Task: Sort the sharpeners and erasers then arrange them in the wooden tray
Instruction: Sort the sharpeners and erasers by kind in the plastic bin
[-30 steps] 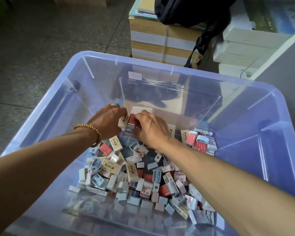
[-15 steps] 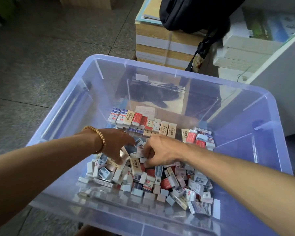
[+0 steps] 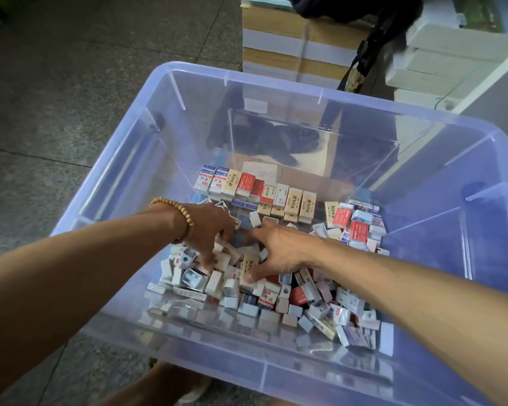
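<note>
Two hands are working inside a big clear plastic bin (image 3: pixel 423 133) w/ a bluish tint, sitting on a grey tiled floor (image 3: pixel 56 98). Left hand (image 3: pixel 210 230), w/ a beaded bracelet (image 3: pixel 176 213) on the wrist, is reaching down into the loose pile of erasers and sharpeners (image 3: pixel 247 291) at the near-middle of the bin; its fingers are pointing down and curling in among the pieces, but I can't tell if they're gripping anything, since the tips are hidden in the pile. Right hand (image 3: pixel 282 250) is lying just beside it, fingers spread fairly wide and relaxed, thumb tip pressing on a beige-sleeved eraser (image 3: pixel 249 266) that's lying on top of the pile; not clearly closing round anything. Pile is a jumble of small white, pink, red and blue blocks, some w/ hollow blue-grey openings like sharpeners. Behind the hands, toward the far wall, a neat row of erasers (image 3: pixel 258 189) is standing upright side by side: blue-white, beige and red sleeves touching each other. To the right of that row, a smaller loose cluster of red and white erasers (image 3: pixel 355 227) is sitting near the bin's right side. Beyond the bin, stacked paper reams (image 3: pixel 291 45) are standing w/ a black bag (image 3: pixel 349 7) resting on top, its strap hanging down. No wooden tray is identifiable in view.
</note>
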Action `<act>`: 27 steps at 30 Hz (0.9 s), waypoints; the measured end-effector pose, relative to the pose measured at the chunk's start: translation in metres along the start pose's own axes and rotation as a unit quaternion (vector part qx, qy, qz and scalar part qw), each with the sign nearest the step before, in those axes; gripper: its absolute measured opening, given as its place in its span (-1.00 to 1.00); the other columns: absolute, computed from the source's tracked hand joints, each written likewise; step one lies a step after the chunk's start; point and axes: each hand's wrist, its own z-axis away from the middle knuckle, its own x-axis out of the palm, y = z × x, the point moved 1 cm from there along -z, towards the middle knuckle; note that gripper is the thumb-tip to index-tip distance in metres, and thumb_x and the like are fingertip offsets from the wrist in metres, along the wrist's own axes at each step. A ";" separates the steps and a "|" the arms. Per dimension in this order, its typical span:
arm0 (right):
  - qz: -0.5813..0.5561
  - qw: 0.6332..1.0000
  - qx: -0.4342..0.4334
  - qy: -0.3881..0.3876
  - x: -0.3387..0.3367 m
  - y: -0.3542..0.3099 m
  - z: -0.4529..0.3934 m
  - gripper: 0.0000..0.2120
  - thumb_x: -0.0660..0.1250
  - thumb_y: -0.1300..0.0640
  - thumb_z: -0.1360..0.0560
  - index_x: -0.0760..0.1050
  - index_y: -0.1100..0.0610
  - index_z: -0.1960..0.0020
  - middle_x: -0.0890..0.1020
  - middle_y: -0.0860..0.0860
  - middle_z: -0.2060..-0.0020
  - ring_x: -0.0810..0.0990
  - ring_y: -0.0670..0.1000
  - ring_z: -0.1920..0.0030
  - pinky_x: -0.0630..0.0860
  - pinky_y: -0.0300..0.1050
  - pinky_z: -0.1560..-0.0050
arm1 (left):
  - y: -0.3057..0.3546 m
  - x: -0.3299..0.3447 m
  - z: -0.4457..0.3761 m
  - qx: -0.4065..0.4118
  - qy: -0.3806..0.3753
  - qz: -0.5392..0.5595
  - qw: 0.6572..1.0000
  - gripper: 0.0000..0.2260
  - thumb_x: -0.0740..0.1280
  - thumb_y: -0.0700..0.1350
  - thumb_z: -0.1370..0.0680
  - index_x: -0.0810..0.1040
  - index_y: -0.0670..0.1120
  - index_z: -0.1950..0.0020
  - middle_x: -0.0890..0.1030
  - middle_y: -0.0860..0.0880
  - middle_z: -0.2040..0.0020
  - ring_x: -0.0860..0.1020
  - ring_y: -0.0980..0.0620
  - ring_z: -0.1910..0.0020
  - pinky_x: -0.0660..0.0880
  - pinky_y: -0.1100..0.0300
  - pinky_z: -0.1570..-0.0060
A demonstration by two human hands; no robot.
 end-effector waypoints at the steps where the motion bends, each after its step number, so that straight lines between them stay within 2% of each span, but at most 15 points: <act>1: 0.012 1.000 0.007 -0.003 -0.001 0.000 0.001 -0.26 0.48 -0.29 -0.38 0.36 0.11 -0.38 0.37 0.08 -0.23 0.49 0.10 -0.11 0.51 -0.01 -0.04 | 0.000 0.000 0.001 -0.003 -0.001 0.003 1.000 -0.44 0.59 0.08 -0.30 0.46 0.06 -0.22 0.45 0.01 -0.18 0.42 -0.01 -0.17 0.47 0.06 -0.13; 4: -0.006 1.000 0.001 0.018 -0.003 -0.003 0.004 -0.34 0.51 -0.22 -0.38 0.40 0.15 -0.28 0.41 0.05 -0.13 0.49 0.08 -0.06 0.42 -0.08 0.14 | 0.000 0.001 0.003 -0.001 -0.003 0.020 1.000 -0.53 0.58 0.04 -0.33 0.44 0.06 -0.13 0.47 0.01 -0.13 0.45 -0.01 -0.10 0.46 0.10 -0.05; 6: -0.043 0.999 -0.001 0.016 -0.003 -0.005 0.003 -0.36 0.55 -0.11 -0.40 0.38 0.16 -0.30 0.51 0.06 -0.17 0.53 0.11 -0.10 0.49 -0.05 0.03 | 0.000 -0.001 0.004 0.004 0.006 0.037 0.999 -0.56 0.58 0.01 -0.33 0.39 0.09 -0.04 0.47 0.05 -0.05 0.46 0.02 -0.04 0.43 0.15 0.03; 9: -0.082 0.996 0.014 -0.023 -0.001 -0.009 0.002 -0.27 0.55 -0.03 -0.41 0.31 0.20 -0.42 0.54 0.08 -0.27 0.55 0.14 -0.19 0.51 -0.01 -0.22 | -0.001 -0.002 0.006 -0.006 0.017 0.071 0.997 -0.55 0.58 -0.02 -0.34 0.37 0.10 -0.03 0.45 0.09 -0.03 0.45 0.04 -0.03 0.38 0.19 0.06; 13: -0.115 0.992 0.024 -0.048 -0.004 -0.007 0.004 -0.40 0.53 0.01 -0.43 0.43 0.19 -0.37 0.57 0.08 -0.24 0.57 0.13 -0.18 0.52 -0.05 -0.18 | -0.004 -0.002 0.008 -0.014 0.029 0.103 0.994 -0.56 0.58 -0.04 -0.35 0.39 0.07 -0.05 0.46 0.08 -0.05 0.45 0.06 0.00 0.35 0.22 0.15; 17: -0.121 0.991 0.022 -0.050 -0.004 -0.009 0.007 -0.31 0.52 0.06 -0.45 0.33 0.16 -0.49 0.48 0.09 -0.39 0.52 0.14 -0.30 0.50 -0.08 -0.24 | -0.004 -0.006 0.011 -0.029 0.063 0.136 0.988 -0.56 0.57 -0.06 -0.35 0.42 0.03 -0.09 0.51 0.03 -0.08 0.48 0.02 0.02 0.44 0.18 0.09; 19: -0.131 0.990 0.022 -0.040 -0.003 -0.010 0.009 -0.30 0.51 0.07 -0.46 0.30 0.15 -0.50 0.47 0.08 -0.40 0.50 0.14 -0.31 0.45 -0.12 -0.20 | -0.004 -0.006 0.014 -0.037 0.072 0.153 0.985 -0.58 0.57 -0.07 -0.34 0.43 0.03 -0.07 0.53 0.01 -0.07 0.49 0.00 0.02 0.47 0.14 0.07; 22: -0.149 0.988 0.024 -0.024 -0.009 -0.008 0.012 -0.36 0.52 0.09 -0.45 0.36 0.13 -0.45 0.52 0.04 -0.33 0.54 0.08 -0.21 0.44 -0.15 -0.11 | -0.002 -0.005 0.020 -0.046 0.074 0.168 0.982 -0.57 0.55 -0.08 -0.37 0.44 0.01 -0.14 0.53 0.01 -0.10 0.49 0.00 -0.01 0.45 0.16 0.03; 24: -0.159 0.987 0.026 -0.017 -0.013 -0.007 0.014 -0.43 0.53 0.09 -0.44 0.42 0.12 -0.39 0.57 0.01 -0.21 0.58 0.03 -0.06 0.55 -0.10 -0.08 | 0.000 -0.006 0.025 -0.053 0.085 0.168 0.981 -0.58 0.53 -0.07 -0.40 0.45 -0.01 -0.18 0.54 0.00 -0.11 0.49 0.00 0.00 0.43 0.17 0.05; 27: -0.155 0.987 0.029 0.010 -0.021 -0.002 0.021 -0.59 0.51 0.10 -0.46 0.49 0.11 -0.25 0.58 -0.05 0.04 0.57 -0.07 0.14 0.54 -0.17 0.17 | 0.000 -0.009 0.033 -0.067 0.117 0.197 0.971 -0.62 0.55 0.01 -0.39 0.49 0.01 -0.11 0.58 0.00 -0.06 0.52 0.01 0.06 0.42 0.21 0.12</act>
